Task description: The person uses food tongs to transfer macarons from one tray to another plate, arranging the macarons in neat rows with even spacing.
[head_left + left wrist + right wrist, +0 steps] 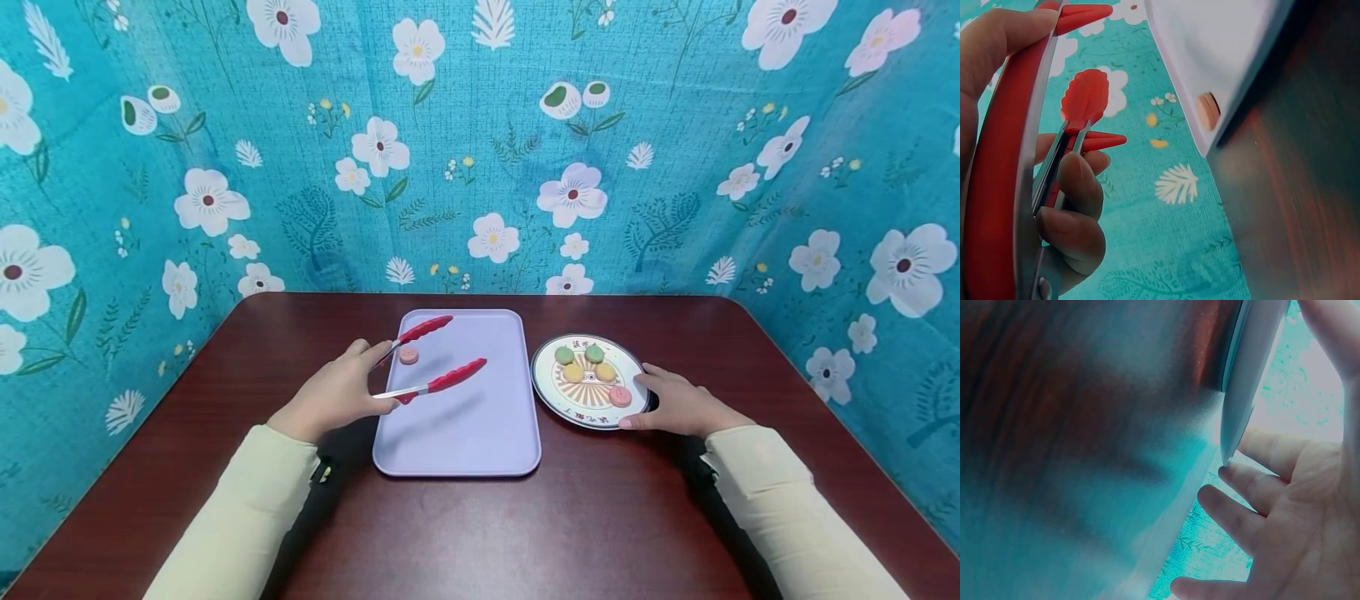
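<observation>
My left hand point(341, 392) grips metal tongs point(456, 375) with red tips. The tongs' arms are spread wide over the left part of a lavender tray point(465, 450). On the tray, near its upper left edge, lies a pink macaron point(408, 356), between the spread arms in the head view. My right hand point(684, 404) touches the right rim of a round patterned plate point(551, 393), its fingers spread and fairly straight in the right wrist view. The plate bears two green macarons point(594, 353), two yellow ones point(573, 372) and a pink one at the lower right.
Tray and plate lie side by side, a narrow gap between them, on a dark brown table point(600, 517). A turquoise floral cloth point(450, 192) hangs behind the table and along both sides.
</observation>
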Available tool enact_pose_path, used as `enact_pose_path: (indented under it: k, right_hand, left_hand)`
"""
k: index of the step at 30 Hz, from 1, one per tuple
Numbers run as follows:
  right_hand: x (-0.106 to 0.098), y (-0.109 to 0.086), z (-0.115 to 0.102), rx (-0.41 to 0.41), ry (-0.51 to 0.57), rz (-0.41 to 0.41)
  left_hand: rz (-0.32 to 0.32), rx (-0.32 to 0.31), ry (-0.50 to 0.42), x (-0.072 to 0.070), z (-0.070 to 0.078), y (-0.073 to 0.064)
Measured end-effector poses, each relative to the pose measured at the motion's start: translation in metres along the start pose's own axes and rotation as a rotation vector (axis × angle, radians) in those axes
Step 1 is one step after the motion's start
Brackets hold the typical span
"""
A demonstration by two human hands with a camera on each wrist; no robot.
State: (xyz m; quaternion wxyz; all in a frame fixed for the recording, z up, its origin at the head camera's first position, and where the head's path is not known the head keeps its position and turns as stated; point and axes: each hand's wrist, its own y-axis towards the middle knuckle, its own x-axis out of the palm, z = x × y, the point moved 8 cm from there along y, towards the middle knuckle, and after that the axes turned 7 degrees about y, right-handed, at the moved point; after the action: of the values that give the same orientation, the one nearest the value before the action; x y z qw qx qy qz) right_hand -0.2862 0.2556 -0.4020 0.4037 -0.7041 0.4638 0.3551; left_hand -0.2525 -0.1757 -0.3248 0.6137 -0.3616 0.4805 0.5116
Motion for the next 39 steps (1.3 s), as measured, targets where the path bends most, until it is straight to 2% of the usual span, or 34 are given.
enact_pose_path:
  k: [8,21,28,39]
  right_hand:
    - [0.0,-0.001,-0.002,0.002,0.016,-0.003]
    - [0.002,-0.001,0.0,0.001,0.004,-0.002]
    - [0.001,-0.001,-0.001,0.006,0.014,-0.009]
    - [0.0,-0.003,-0.001,0.013,0.012,-0.016]
  left_hand:
    - [-0.021,-0.018,0.019,-0.001,-0.012,-0.002]
    - [-0.07,-0.049,-0.012,-0.004,-0.024,-0.004]
    - [-0.089,-0.076,-0.008,0.0,-0.033,-0.003]
    - [-0.098,-0.081,-0.034,0.001,-0.043,-0.002]
